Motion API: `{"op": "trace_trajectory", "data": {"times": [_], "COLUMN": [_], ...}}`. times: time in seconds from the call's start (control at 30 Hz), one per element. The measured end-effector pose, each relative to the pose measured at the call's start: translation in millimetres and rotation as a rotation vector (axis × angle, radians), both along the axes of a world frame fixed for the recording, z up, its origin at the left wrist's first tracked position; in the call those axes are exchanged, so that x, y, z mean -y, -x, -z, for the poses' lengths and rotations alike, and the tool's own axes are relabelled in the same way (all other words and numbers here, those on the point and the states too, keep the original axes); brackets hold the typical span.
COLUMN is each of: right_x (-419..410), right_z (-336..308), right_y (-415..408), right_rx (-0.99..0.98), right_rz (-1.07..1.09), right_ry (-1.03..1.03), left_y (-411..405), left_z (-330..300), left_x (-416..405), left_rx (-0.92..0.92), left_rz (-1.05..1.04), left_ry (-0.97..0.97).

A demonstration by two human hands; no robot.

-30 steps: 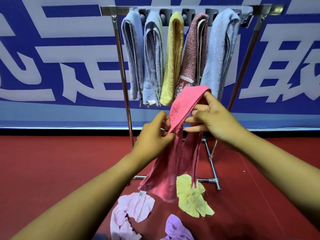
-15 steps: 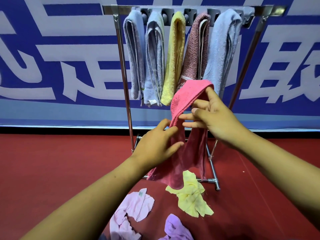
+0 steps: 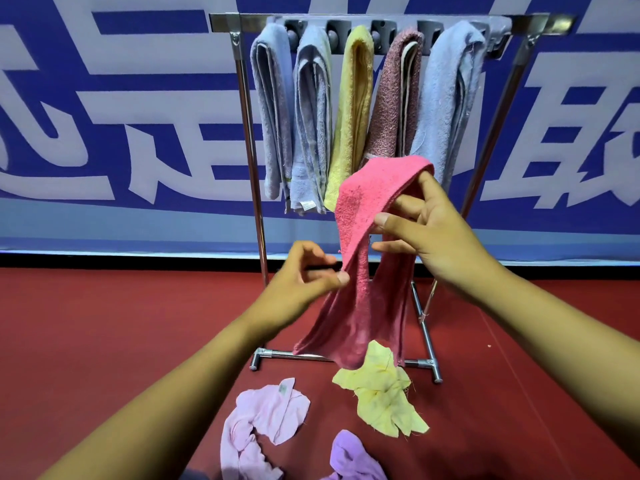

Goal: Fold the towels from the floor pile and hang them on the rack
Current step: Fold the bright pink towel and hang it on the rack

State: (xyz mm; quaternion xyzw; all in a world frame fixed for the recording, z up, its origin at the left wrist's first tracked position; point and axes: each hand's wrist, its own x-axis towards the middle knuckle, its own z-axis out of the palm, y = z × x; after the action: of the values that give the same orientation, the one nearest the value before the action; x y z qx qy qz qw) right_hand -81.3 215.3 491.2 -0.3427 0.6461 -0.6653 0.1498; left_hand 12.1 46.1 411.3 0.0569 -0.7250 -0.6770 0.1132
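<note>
A big blue banner (image 3: 104,116) with white letters fills the wall behind. In front of it a metal rack (image 3: 249,168) stands on the red floor (image 3: 86,341). Five folded towels hang side by side from its top bar: a pale blue towel (image 3: 273,109), a grey-blue towel (image 3: 311,116), a yellow towel (image 3: 351,109), a speckled dark pink towel (image 3: 391,98) and a light blue towel (image 3: 446,98). They fill most of the bar.

On the floor, at about 6 o'clock from the rack, lie three loose cloths: a light pink cloth (image 3: 259,420), a purple cloth (image 3: 349,455) and a yellow cloth (image 3: 384,396). The yellow cloth is crumpled just in front of the rack's bottom bar.

The bright pink towel (image 3: 363,265) is up in the air in front of the rack, covering the low ends of the hanging towels. It hangs long and thin, pointing from 12 o'clock down to 6 o'clock. Its top is folded over like a hook, and its bottom end hangs just above the yellow cloth.

The left hand (image 3: 304,282) sits at 9 o'clock from the towel. Its fingers are curled, and its thumb and finger pinch the towel's left edge near the middle.

The right hand (image 3: 426,233) sits at 3 o'clock from the towel's top. The fold drapes over its raised finger, and the other fingers stretch out against the cloth.
</note>
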Motion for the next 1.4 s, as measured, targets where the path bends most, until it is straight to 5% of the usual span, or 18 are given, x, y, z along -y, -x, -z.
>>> {"op": "trace_trajectory", "data": {"times": [0.13, 0.43, 0.73, 1.07, 1.23, 1.4], "right_x": [-1.8, -5.1, -9.1, -23.7, -27.5, -23.6], "right_z": [-4.8, -7.4, -0.4, 20.4, 39.6, 52.0], "right_y": [0.1, 5.2, 12.3, 19.2, 10.3, 9.8], "right_rx": [-0.005, 0.108, 0.211, 0.319, 0.28, 0.193], "right_rz": [0.011, 0.005, -0.023, -0.045, -0.078, -0.058], "right_ry": [0.056, 0.141, 0.136, -0.016, -0.253, -0.256], "left_y": [15.5, 31.7, 31.6, 40.9, 39.7, 36.7], "left_z": [-17.0, -32.0, -49.3, -65.9, -66.8, -69.7], "left_x": [19.7, 2.3, -17.3, -11.0, -7.4, 0.4], "left_rx": [0.098, 0.233, 0.141, 0.074, 0.077, 0.052], "left_rz": [-0.189, 0.13, 0.275, 0.191, 0.196, 0.163], "left_ry": [-0.019, -0.17, -0.37, -0.374, -0.392, -0.428]}}
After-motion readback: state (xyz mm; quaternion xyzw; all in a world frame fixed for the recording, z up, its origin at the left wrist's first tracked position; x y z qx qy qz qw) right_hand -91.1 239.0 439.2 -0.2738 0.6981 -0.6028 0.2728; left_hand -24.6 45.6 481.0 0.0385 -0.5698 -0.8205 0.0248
